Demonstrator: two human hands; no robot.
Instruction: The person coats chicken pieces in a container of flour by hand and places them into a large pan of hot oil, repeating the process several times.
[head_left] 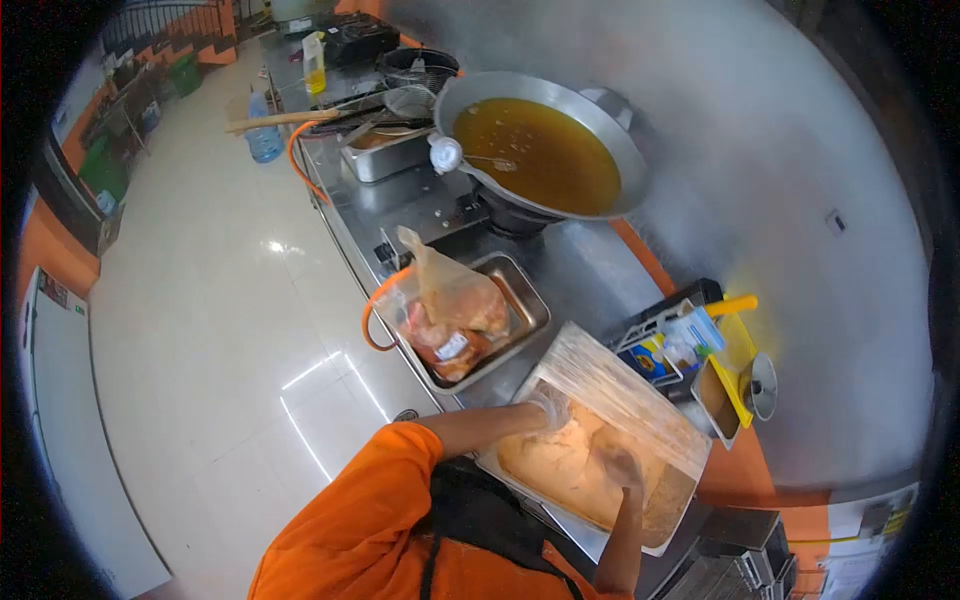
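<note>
A large rectangular tray [652, 548] of pale, flour-like breading [565, 465] lies in front of me. Clear plastic wrap [630, 385] stretches across its far side. My left hand [550, 404], in a thin clear plastic glove, reaches into the tray near the edge of the wrap. Over the middle of the breading is my right hand [615, 464], blurred and low against the powder. The fingers of both hands are hard to make out, and whatever they may hold does not show. Left of the tray, a steel pan [535, 300] carries a plastic bag of raw meat [450, 325].
A big wok [635, 190] of brown oil [540, 150] sits on a burner, a skimmer [446, 154] at its rim. Behind are a steel container [385, 160] and wire strainers [410, 100]. On the right stand a packet-filled rack [665, 350] and a yellow-handled tool [732, 306].
</note>
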